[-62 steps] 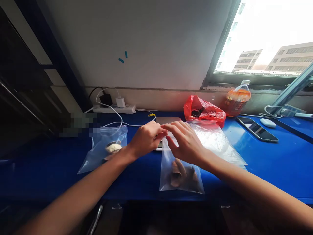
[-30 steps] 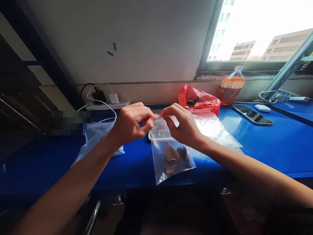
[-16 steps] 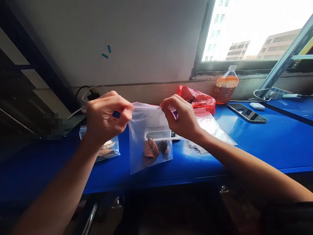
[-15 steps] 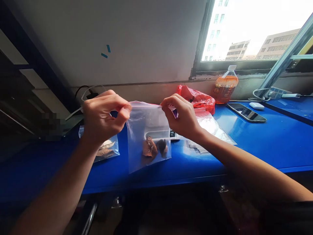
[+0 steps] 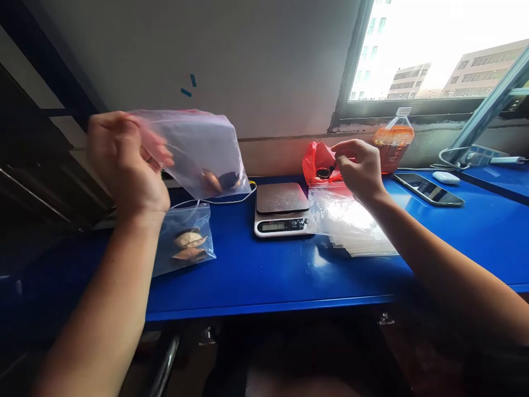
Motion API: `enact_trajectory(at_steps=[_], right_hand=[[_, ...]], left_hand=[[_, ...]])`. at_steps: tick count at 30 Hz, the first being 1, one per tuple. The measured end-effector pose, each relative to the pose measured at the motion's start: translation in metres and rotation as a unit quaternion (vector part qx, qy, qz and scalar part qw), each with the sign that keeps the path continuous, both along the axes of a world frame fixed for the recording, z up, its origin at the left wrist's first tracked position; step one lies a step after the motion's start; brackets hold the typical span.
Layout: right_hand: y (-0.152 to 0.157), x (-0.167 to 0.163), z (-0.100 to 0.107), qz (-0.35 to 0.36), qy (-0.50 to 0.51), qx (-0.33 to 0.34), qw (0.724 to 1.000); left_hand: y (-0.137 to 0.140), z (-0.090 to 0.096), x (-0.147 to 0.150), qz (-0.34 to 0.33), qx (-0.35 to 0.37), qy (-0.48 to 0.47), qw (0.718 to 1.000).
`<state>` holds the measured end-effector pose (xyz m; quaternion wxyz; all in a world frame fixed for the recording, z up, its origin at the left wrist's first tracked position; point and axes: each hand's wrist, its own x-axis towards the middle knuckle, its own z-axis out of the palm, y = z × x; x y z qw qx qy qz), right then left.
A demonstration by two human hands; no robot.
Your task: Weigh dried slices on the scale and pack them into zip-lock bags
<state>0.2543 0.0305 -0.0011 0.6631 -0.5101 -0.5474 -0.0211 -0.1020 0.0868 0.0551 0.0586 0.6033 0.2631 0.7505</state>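
Note:
Closed at the left, my left hand point(image 5: 128, 146) holds a clear zip-lock bag point(image 5: 198, 143) by its top edge, raised above the table and tilted. Dried brown and dark pieces point(image 5: 219, 181) lie in its lower corner. My right hand point(image 5: 361, 168) is at the red plastic bag point(image 5: 309, 165), thumb and forefinger apart beside its rim; I cannot tell whether they touch it. A dark item point(image 5: 325, 172) shows in the red bag's mouth. Below my left hand, another clear zip-lock bag point(image 5: 161, 264) with pale and brown dried pieces point(image 5: 190, 242) rests on the table.
A kitchen scale point(image 5: 283, 198) stands mid-table. Flat clear bags point(image 5: 359, 231) lie in a stack to its right. Farther right are an orange drink bottle point(image 5: 394, 140), a phone point(image 5: 430, 189) and a white earphone case point(image 5: 446, 177). The blue table's front edge point(image 5: 268, 306) runs close to me.
My right hand has let go of the zip-lock bag and moved right to the red bag. My left hand has carried the zip-lock bag left and up, uncovering the scale.

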Motion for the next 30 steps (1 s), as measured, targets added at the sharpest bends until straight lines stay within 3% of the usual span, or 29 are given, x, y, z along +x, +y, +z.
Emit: enact_trajectory(at_steps=[2,6,10,12,13,15,18,20,21,25,30], right_hand=[[-0.002,0.001,0.001,-0.005,-0.037,-0.003,0.999],[0.001,0.011,-0.004,0.029,-0.016,-0.068,0.997],[0.008,0.032,-0.015,0.076,0.025,-0.167,0.983],[0.011,0.042,-0.019,0.056,-0.007,-0.192,0.980],[0.013,0.045,-0.021,0.031,-0.041,-0.202,0.978],[0.015,0.050,-0.024,-0.032,-0.130,-0.222,0.966],[0.019,0.051,-0.027,-0.077,-0.231,-0.244,0.939],[0.020,0.049,-0.029,-0.061,-0.265,-0.254,0.928],[0.020,0.049,-0.030,-0.053,-0.280,-0.261,0.922],[0.019,0.047,-0.025,-0.052,-0.305,-0.279,0.909],[0.038,0.036,-0.005,-0.070,-0.320,-0.289,0.899]], left_hand=[[0.009,-0.008,0.002,-0.017,-0.064,-0.050,0.997],[0.023,-0.020,-0.013,0.071,-0.198,-0.031,0.977],[0.020,-0.024,-0.022,0.157,-0.173,0.013,0.972],[0.011,-0.026,-0.015,0.208,-0.139,0.107,0.962],[0.006,-0.027,-0.009,0.234,-0.132,0.203,0.942],[-0.003,-0.033,0.005,0.258,-0.166,0.384,0.871],[-0.010,-0.050,0.023,0.180,-0.316,0.603,0.710],[-0.011,-0.061,0.028,0.121,-0.366,0.660,0.645],[-0.010,-0.065,0.029,0.104,-0.378,0.674,0.626],[-0.005,-0.068,0.027,0.078,-0.390,0.692,0.603],[0.006,-0.065,0.027,0.088,-0.377,0.692,0.609]])
